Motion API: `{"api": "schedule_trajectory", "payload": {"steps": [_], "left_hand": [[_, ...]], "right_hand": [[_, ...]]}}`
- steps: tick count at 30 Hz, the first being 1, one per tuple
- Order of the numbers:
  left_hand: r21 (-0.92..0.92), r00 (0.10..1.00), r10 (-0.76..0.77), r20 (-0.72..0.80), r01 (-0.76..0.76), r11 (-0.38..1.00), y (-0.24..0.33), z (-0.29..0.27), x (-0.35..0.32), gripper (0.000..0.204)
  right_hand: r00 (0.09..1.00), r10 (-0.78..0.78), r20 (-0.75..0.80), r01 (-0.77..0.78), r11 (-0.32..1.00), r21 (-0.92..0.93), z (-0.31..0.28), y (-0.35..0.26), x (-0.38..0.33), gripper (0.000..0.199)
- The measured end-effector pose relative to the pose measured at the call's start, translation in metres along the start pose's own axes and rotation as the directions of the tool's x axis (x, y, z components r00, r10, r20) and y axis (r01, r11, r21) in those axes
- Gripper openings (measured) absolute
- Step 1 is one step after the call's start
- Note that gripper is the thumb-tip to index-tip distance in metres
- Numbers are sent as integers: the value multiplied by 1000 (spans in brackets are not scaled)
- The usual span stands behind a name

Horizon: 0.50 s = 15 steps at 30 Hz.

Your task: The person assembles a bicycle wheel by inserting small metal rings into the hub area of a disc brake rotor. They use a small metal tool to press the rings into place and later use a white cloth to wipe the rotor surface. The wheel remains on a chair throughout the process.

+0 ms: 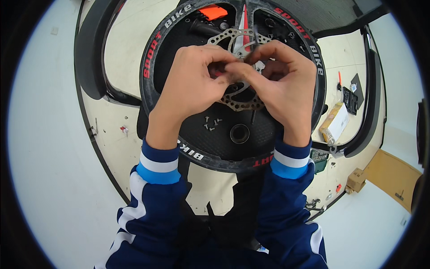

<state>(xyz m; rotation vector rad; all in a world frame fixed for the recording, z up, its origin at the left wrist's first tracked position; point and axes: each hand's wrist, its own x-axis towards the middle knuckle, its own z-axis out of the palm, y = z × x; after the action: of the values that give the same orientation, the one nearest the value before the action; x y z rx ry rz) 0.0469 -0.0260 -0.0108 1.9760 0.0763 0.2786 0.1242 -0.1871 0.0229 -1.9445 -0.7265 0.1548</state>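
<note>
A black bicycle wheel (pixel 151 92) lies flat on a chair, its silver brake disc (pixel 244 106) face up around the hub. Over the disc's middle, my left hand (pixel 192 80) and my right hand (pixel 286 74) meet with thumbs and forefingers pinched together. What they hold is hidden behind the fingers. A thin dark rod (pixel 255 35), blurred, shows just beyond my right forefinger; I cannot tell whether it is gripped. Several small bolts (pixel 209 123) and a dark round ring or cup (pixel 239 133) lie nearer me, inside the rim.
Black armrests (pixel 92 54) flank the wheel. Inside its far part are an orange piece (pixel 212 12), a black cylindrical part (pixel 204 29) and small dark parts (pixel 271 22). On the floor at right are a yellow-and-white box (pixel 336 123), a black tool case (pixel 350 101) and a cardboard box (pixel 356 180).
</note>
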Motion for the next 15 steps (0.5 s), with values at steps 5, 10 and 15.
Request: {"api": "schedule_trajectory", "payload": {"steps": [5, 10, 15], "left_hand": [[-65, 998, 60, 35, -57, 996, -11, 3, 3, 18], [-38, 996, 86, 17, -85, 996, -8, 2, 0, 16], [-33, 998, -20, -53, 18, 999, -2, -1, -2, 15]], "right_hand": [[989, 83, 125, -121, 931, 344, -6, -4, 0, 19], [997, -77, 29, 66, 959, 277, 3, 8, 0, 13], [997, -74, -28, 75, 996, 40, 7, -1, 1, 15]]}}
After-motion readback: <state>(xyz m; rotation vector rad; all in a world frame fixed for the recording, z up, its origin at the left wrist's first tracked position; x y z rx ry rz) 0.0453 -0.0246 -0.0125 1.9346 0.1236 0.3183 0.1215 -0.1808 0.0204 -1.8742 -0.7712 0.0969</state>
